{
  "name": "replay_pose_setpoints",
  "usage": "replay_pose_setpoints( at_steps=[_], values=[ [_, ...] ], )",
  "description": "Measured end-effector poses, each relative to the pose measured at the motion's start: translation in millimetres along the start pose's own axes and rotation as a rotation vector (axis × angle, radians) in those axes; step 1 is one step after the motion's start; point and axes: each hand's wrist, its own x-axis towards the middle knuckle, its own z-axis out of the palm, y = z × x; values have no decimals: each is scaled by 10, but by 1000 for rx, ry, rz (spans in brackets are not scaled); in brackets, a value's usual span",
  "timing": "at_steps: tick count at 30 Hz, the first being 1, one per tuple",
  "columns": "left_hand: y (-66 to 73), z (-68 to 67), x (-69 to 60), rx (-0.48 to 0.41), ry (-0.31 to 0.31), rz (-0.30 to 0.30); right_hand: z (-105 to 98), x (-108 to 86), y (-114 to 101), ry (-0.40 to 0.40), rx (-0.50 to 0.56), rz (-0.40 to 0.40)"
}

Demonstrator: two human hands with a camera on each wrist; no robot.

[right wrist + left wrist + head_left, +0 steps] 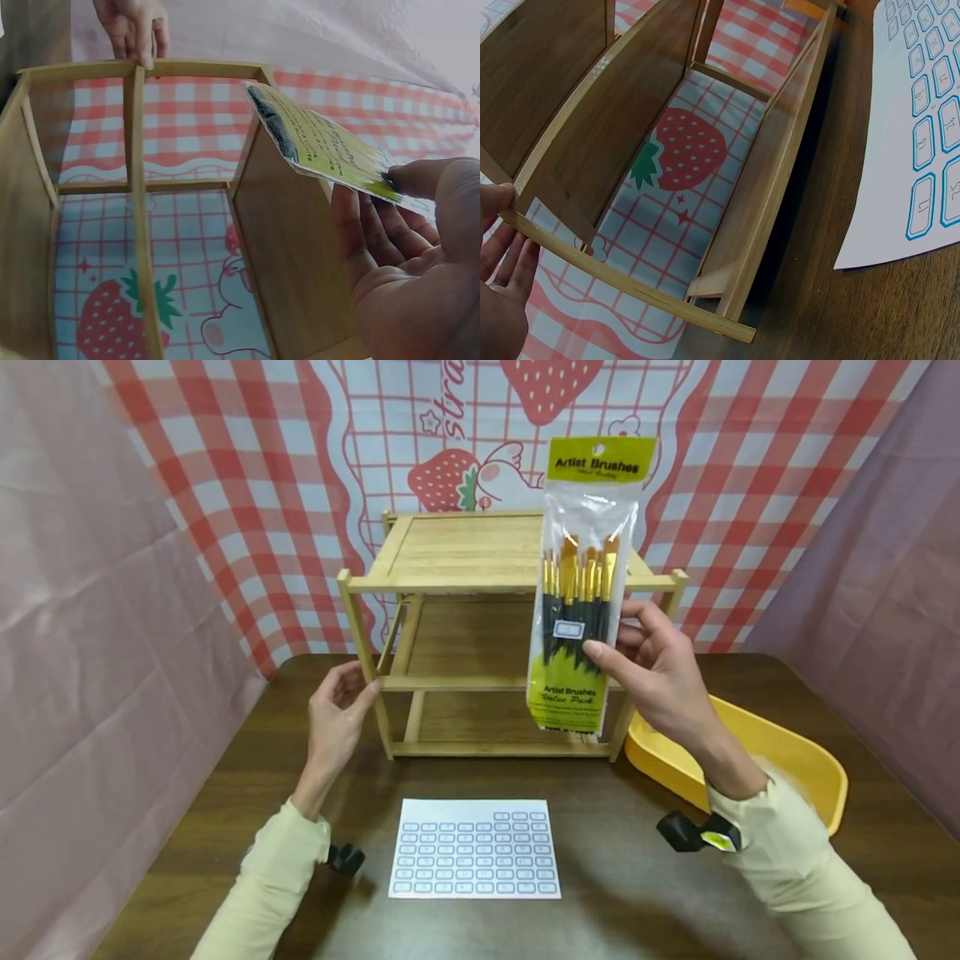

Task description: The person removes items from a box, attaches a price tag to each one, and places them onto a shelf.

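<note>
My right hand (660,681) pinches a clear pack of artist brushes (573,585) by its side edge, thumb in front and fingers behind. The pack is upright before the right part of a wooden three-tier shelf (450,583). Black-handled brushes with gold ferrules show through it, and a small blue-bordered label (568,629) is on its front. In the right wrist view the pack (322,142) is seen from its lower end. My left hand (337,714) holds the shelf's left front post at the middle tier, thumb and fingers on either side of the wood (630,277).
A white sheet of blue-bordered labels (475,852) lies on the dark wooden table (622,877) in front of the shelf; some places in its top row are blank. A yellow tray (817,768) stands at the right, partly behind my right forearm. A strawberry-print cloth (262,510) hangs behind.
</note>
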Motion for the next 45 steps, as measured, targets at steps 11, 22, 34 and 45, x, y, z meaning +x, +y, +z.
replay_pose_setpoints(
  at_steps=[11,22,34,45],
  values=[
    [-27,-11,-3,-7,8,9,75,327,-67,-3,-3,-6],
    [-23,-1,-4,12,-3,2,50,530,-99,-28,30,57],
    [-31,10,24,-8,-3,9,38,726,-170,-9,38,114],
    [-43,1,5,4,-6,6,47,905,-155,-19,57,151]
  ],
)
